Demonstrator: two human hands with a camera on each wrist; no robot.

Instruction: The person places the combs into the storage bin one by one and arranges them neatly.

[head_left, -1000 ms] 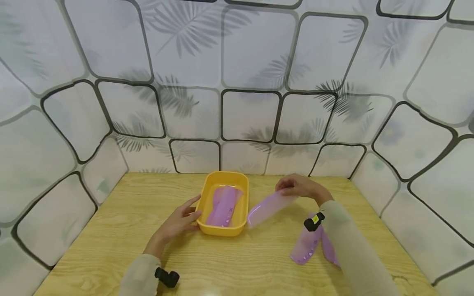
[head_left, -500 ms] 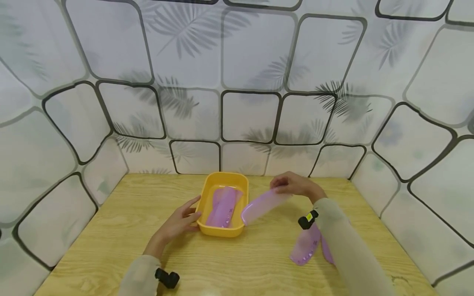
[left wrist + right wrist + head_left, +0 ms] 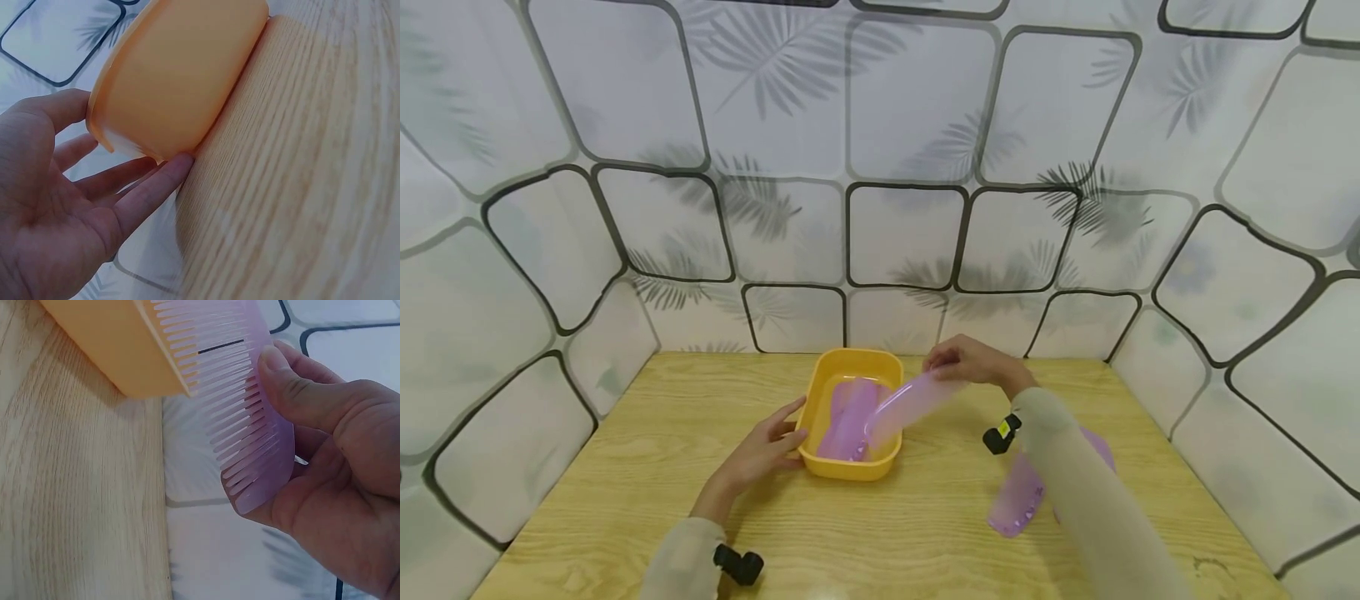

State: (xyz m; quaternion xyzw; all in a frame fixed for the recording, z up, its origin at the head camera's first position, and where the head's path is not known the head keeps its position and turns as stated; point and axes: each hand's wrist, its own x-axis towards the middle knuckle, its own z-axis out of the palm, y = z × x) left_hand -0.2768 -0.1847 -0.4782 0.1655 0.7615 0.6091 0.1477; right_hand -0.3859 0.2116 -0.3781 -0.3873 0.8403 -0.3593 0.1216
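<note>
My right hand (image 3: 973,364) pinches a translucent purple comb (image 3: 910,404) by one end, thumb against its spine (image 3: 275,450) in the right wrist view. The comb slants down leftward, its far end over the yellow tray (image 3: 850,472). More purple combs (image 3: 844,425) lie overlapping inside that tray. My left hand (image 3: 763,454) touches the tray's left side with extended fingers; the left wrist view has the fingers (image 3: 150,194) against the outer wall (image 3: 187,75). A purple comb (image 3: 1017,504) and another purple piece (image 3: 1100,448) lie on the table, partly hidden by my right forearm.
The wood-grain table (image 3: 880,550) ends at a patterned wall covering (image 3: 895,233) behind the tray. Similar covering (image 3: 497,400) stands along both sides. Black wrist cameras (image 3: 739,564) sit on both sleeves.
My right hand has moved left with the comb, bringing the comb's lower end from beside the tray to over it. The left hand and the tray have stayed in place.
</note>
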